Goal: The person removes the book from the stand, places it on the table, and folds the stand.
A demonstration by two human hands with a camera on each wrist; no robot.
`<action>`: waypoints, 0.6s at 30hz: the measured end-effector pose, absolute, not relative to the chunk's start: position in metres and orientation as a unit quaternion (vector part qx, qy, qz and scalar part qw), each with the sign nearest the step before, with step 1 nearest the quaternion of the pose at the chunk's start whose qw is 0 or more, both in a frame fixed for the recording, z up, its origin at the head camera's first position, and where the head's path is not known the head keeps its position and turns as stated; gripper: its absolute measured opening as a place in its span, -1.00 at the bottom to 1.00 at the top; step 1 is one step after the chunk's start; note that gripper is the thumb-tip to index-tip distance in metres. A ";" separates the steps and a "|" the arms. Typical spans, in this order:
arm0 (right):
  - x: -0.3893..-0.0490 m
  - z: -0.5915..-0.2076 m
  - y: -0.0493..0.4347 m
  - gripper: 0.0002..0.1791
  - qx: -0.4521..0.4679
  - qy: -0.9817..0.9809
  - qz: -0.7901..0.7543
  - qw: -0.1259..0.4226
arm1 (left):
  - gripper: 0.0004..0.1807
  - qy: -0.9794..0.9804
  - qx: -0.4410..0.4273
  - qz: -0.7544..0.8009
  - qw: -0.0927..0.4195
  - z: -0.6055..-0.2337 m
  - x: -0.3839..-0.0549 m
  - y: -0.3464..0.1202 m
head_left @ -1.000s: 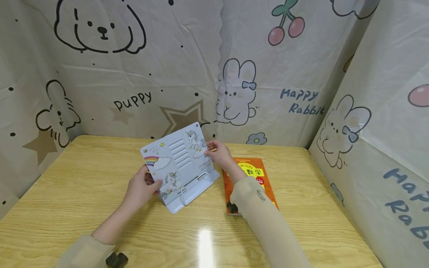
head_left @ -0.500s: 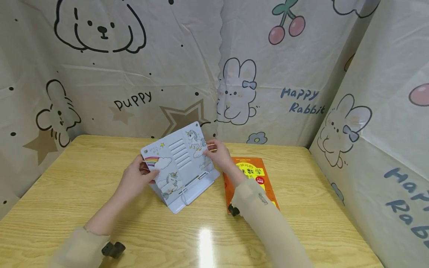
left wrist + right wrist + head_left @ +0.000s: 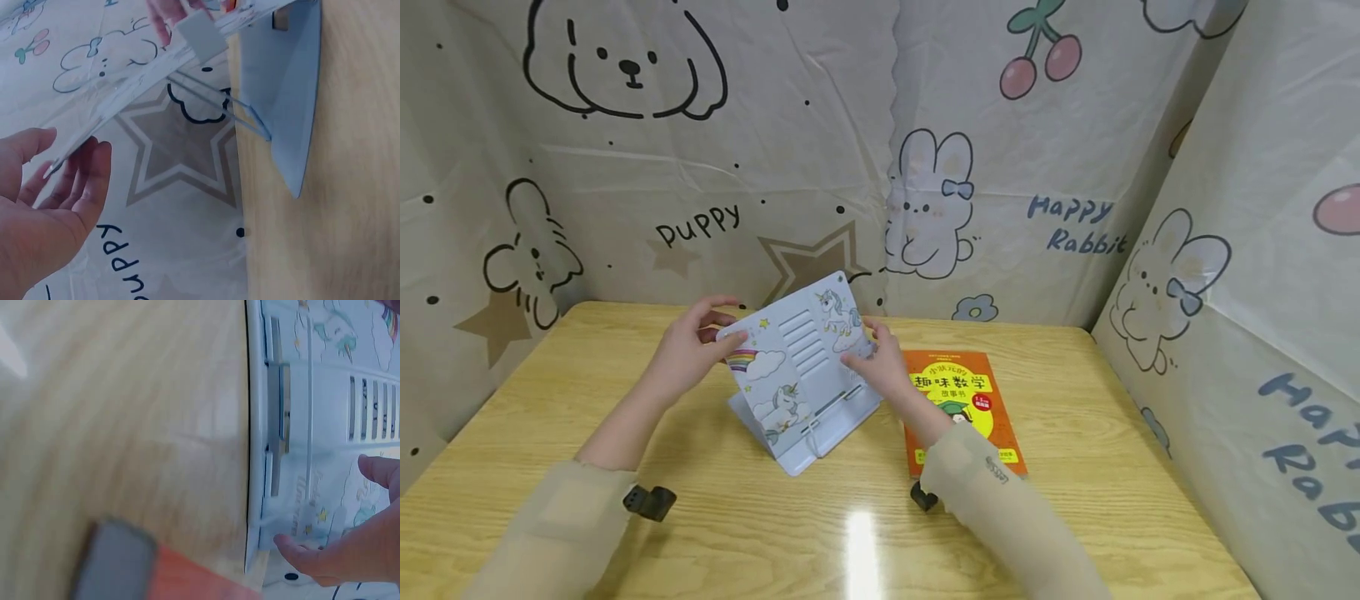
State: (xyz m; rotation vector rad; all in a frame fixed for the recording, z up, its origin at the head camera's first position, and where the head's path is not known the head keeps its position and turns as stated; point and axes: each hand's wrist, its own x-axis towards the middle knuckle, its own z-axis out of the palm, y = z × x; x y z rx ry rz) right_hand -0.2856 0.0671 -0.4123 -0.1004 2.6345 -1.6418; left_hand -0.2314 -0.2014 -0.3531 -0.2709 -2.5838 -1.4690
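A white book stand (image 3: 808,358) with unicorn and rainbow prints stands angled on the wooden table, its panel tilted back. In the left wrist view, wire struts (image 3: 219,103) link the raised panel to a grey-white base plate (image 3: 284,94). My left hand (image 3: 688,346) holds the panel's upper left corner, thumb at the front, fingers curled behind; in the left wrist view the thumb (image 3: 37,140) sits slightly off the edge. My right hand (image 3: 883,362) grips the right edge, its thumb on the printed front. Its other fingers are partly hidden by the panel.
An orange book (image 3: 966,408) with a yellow title lies flat on the table, partly under my right forearm. The wooden table (image 3: 760,533) ends against a printed cloth backdrop (image 3: 820,133); another cloth side (image 3: 1262,292) rises at the right.
My left hand has slid up the panel's left edge to its upper corner. My right hand has shifted slightly down the right edge. The stand has stayed nearly in place.
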 end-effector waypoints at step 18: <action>-0.264 -0.421 0.050 -0.06 -0.026 0.857 -0.514 0.009 | -0.70 -0.876 -0.096 -0.462 0.102 -0.352 -0.243 -0.195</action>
